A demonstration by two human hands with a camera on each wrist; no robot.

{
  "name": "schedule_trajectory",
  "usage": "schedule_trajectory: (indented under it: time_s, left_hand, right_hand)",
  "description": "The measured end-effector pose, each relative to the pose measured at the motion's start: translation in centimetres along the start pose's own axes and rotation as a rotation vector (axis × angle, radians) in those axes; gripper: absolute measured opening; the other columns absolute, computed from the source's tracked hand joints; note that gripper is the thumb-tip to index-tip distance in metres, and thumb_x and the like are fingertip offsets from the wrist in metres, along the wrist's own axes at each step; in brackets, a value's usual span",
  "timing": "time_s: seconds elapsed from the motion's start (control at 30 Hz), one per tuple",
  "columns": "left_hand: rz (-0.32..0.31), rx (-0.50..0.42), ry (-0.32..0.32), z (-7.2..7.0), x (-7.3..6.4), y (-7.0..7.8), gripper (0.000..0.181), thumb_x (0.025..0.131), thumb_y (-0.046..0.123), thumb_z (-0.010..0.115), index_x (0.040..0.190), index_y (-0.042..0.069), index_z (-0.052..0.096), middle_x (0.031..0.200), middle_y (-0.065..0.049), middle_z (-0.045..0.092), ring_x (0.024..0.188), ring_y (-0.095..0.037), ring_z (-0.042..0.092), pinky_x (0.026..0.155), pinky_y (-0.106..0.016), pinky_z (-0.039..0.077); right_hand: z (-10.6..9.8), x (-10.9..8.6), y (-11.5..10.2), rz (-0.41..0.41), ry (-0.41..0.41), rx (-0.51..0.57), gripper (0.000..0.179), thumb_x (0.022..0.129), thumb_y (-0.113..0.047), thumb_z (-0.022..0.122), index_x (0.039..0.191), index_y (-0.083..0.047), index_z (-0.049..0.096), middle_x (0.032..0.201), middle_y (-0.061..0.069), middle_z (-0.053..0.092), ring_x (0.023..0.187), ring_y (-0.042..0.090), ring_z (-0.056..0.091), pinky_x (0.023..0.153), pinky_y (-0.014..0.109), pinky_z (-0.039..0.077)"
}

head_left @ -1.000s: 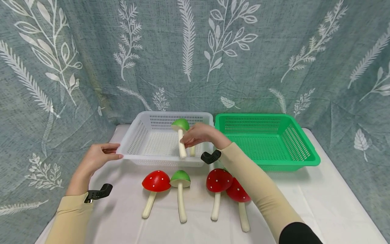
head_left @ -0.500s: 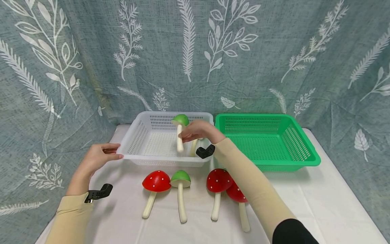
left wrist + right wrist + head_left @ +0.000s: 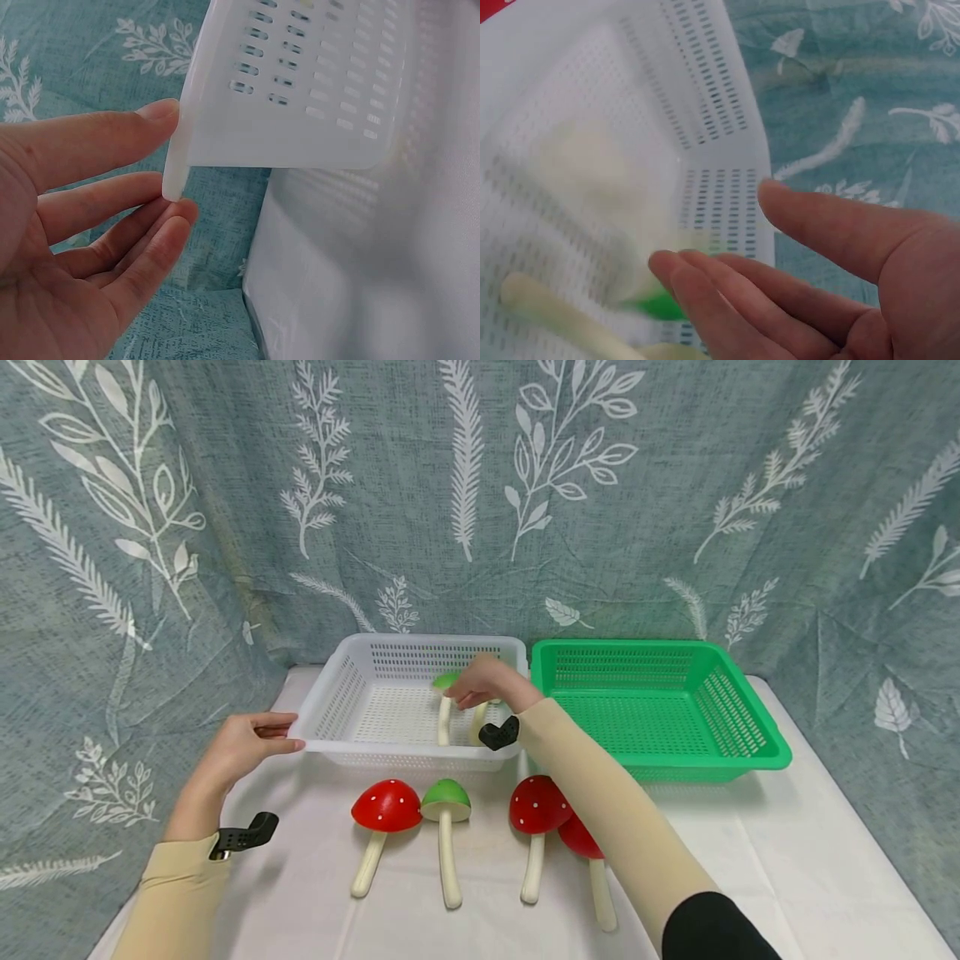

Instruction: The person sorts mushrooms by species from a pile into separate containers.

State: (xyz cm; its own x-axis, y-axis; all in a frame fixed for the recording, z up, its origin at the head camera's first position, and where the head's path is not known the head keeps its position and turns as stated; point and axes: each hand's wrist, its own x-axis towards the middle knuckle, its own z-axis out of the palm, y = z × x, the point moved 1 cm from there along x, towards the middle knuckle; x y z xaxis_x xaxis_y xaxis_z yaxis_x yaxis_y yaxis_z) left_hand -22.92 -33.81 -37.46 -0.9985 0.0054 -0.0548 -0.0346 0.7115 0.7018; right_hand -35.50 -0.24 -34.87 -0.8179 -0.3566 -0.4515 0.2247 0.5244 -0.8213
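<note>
Left grip (image 3: 238, 747): thumb and fingers pinching the left rim of the white basket (image 3: 390, 753). Right grip (image 3: 491, 681): over the same basket's right half, thumb spread well apart from the fingers, nothing held. Green-capped mushroom (image 3: 445, 717) inside the basket just below these fingers, blurred in the right wrist view; contact with basket floor cannot be told. Second pale stem (image 3: 478, 722) to its right. Green basket (image 3: 701, 766) alongside. On the desk (image 3: 300, 877), in front: one more green and three red mushrooms (image 3: 387, 807).
</note>
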Motion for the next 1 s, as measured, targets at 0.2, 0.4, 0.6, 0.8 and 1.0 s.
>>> schedule_trajectory:
  time_s: [0.2,0.4,0.6,0.8,1.0]
  left_hand:
    - [-0.005,0.002,0.002,0.3,0.0,0.0,0.07,0.082,0.039,0.074,0.135,0.0,0.051,0.129,-0.025,0.056,0.083,0.018,0.048,0.082,-0.022,0.048]
    - [-0.011,0.002,-0.001,0.5,0.0,-0.1,0.07,0.082,0.04,0.073,0.137,0.002,0.05,0.131,-0.025,0.055,0.083,0.018,0.046,0.087,-0.031,0.049]
    - [-0.015,-0.002,-0.002,0.7,-0.1,-0.1,0.071,0.083,0.04,0.073,0.138,0.001,0.049,0.131,-0.025,0.054,0.084,0.016,0.047,0.091,-0.039,0.048]
    - [-0.019,0.001,-0.002,0.8,-0.2,-0.2,0.073,0.082,0.041,0.073,0.138,0.001,0.048,0.131,-0.026,0.054,0.084,0.017,0.046,0.092,-0.041,0.047]
    - [-0.015,0.008,0.006,0.8,-0.1,-0.2,0.073,0.082,0.041,0.073,0.138,0.001,0.049,0.132,-0.026,0.054,0.082,0.02,0.045,0.089,-0.036,0.048]
  right_hand:
    - [-0.7,-0.4,0.8,-0.019,0.047,0.037,0.046,0.091,-0.018,0.064,0.13,0.005,0.052,0.116,0.021,0.065,0.102,0.027,0.066,0.085,0.03,0.055]
    - [-1.2,-1.9,1.1,-0.092,0.065,0.058,0.04,0.093,-0.022,0.063,0.125,0.001,0.06,0.115,0.018,0.066,0.103,0.024,0.066,0.08,0.028,0.056]
    - [-1.2,-4.0,1.6,-0.179,0.075,0.057,0.04,0.092,-0.026,0.063,0.123,-0.002,0.062,0.114,0.017,0.067,0.103,0.024,0.066,0.083,0.029,0.056]
    - [-0.7,-6.7,2.5,-0.269,0.091,0.056,0.035,0.091,-0.026,0.065,0.119,-0.004,0.065,0.113,0.015,0.068,0.096,0.021,0.069,0.081,0.027,0.056]
    - [0.0,-8.5,3.7,-0.32,0.095,0.08,0.032,0.09,-0.024,0.067,0.116,-0.004,0.066,0.111,0.013,0.069,0.097,0.024,0.069,0.079,0.027,0.057]
